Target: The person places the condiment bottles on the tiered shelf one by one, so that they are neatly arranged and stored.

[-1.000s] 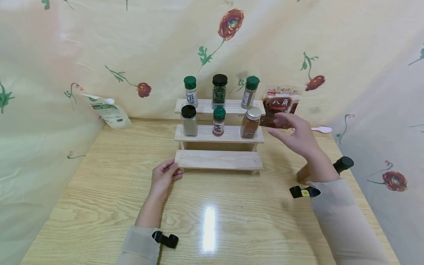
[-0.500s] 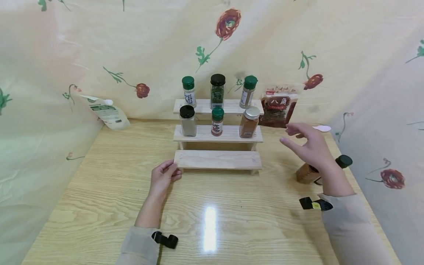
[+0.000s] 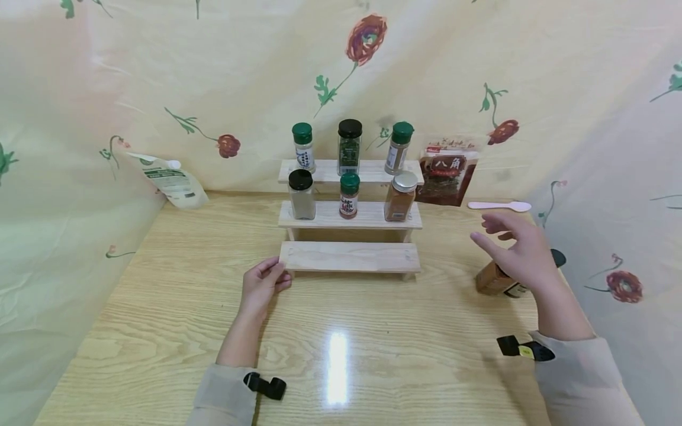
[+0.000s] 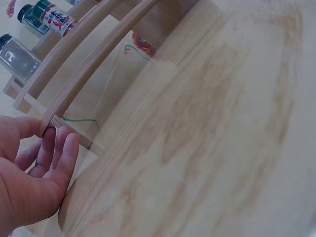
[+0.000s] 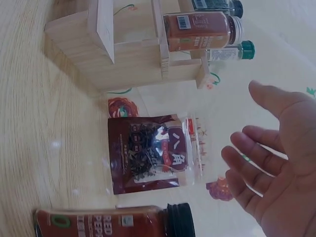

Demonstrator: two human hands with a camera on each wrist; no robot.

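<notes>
My left hand (image 3: 261, 285) grips the left end of the bottom step of a three-tier wooden spice rack (image 3: 348, 256); in the left wrist view the thumb (image 4: 30, 126) lies on top with fingers curled below. My right hand (image 3: 519, 245), its fingers loosely bent and holding nothing, hovers above a red pepper bottle (image 3: 492, 279) that it partly hides. In the right wrist view this bottle (image 5: 103, 222) has a black cap. On the middle tier are a black-capped jar (image 3: 302, 198), a green-capped bottle (image 3: 348, 198) and a silver-capped jar (image 3: 399, 198).
Three more bottles, including a black-capped jar of green flakes (image 3: 349, 148), stand on the top tier. A star anise pouch (image 3: 446, 174) leans at the back right, near a white spoon (image 3: 501, 206). A white-green pouch (image 3: 173, 180) leans at the back left.
My right hand has moved away from the silver-capped jar, rightward and toward me, over the red pepper bottle. The white spoon has come into full view. My left hand stays on the rack.
</notes>
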